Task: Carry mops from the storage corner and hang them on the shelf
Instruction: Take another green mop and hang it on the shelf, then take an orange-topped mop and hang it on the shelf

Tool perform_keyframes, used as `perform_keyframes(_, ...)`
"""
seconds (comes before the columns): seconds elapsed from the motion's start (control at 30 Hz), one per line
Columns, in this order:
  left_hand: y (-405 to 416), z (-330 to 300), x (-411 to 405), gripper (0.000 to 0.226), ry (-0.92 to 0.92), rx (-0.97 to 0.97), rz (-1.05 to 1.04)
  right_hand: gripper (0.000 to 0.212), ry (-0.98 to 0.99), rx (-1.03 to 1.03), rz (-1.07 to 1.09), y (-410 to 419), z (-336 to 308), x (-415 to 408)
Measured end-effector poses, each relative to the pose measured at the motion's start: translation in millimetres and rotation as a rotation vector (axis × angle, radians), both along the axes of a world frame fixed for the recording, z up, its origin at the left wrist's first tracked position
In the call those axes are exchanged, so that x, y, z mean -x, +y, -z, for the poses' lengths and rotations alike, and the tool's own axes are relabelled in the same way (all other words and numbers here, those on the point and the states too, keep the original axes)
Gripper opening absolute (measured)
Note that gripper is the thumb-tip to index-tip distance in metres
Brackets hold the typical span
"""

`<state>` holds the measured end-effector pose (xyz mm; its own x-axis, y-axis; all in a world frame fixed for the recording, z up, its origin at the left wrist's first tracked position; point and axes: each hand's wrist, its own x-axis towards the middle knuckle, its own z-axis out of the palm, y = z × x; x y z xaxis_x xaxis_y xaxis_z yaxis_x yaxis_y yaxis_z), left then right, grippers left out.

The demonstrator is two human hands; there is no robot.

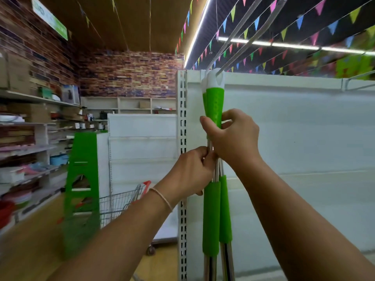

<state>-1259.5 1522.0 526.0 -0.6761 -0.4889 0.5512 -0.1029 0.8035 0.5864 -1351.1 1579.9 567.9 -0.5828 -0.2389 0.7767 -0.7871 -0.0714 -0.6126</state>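
A tall white metal shelving unit (294, 138) fills the right half of the frame, its flat back panel bare and its slotted upright post (182, 159) running down the centre of the picture. From its top edge two long silver metal hook rods (243, 37) jut out toward the upper right of the frame. Two mops with green plastic grips and steel poles (213, 199) hang upright from these rods by their white looped caps, side by side and touching, just right of the slotted post. A thin wire rail (357, 80) sits on the unit's top edge at the far right.
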Motion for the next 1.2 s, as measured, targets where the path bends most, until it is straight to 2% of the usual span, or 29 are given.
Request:
perform_keyframes(0.17,-1,3,-3,0.035,-0.027,-0.027,0.032,0.036,-0.013,-0.025,0.016,7,0,-8)
perform_keyframes(0.4,12,-5,-16,0.037,-0.075,-0.082,-0.004,0.041,-0.012,-0.182,0.022,22,-8,-19)
perform_keyframes(0.53,20,2,-27,0.021,-0.125,-0.035,-0.059,0.043,-0.017,-0.317,0.031,35,4,-24)
perform_keyframes(0.6,23,8,-39,0.022,-0.159,-0.046,-0.049,0.044,0.060,-0.369,0.118,40,20,-29)
perform_keyframes(0.7,26,23,-65,0.030,-0.163,-0.095,-0.067,0.069,0.237,-0.364,0.203,46,52,-43)
perform_keyframes(0.83,24,47,-106,0.029,-0.234,-0.032,-0.169,0.059,0.429,-0.189,0.081,35,88,-72)
perform_keyframes(0.9,16,58,-133,0.035,-0.299,0.021,-0.244,0.052,0.475,-0.174,0.010,23,97,-91)
perform_keyframes(1.03,-4,65,-195,0.045,-0.385,0.074,-0.407,0.048,0.489,-0.207,-0.105,-5,104,-132)
perform_keyframes(1.2,-37,78,-288,0.052,-0.460,0.086,-0.578,0.051,0.474,-0.426,-0.252,-51,115,-194)
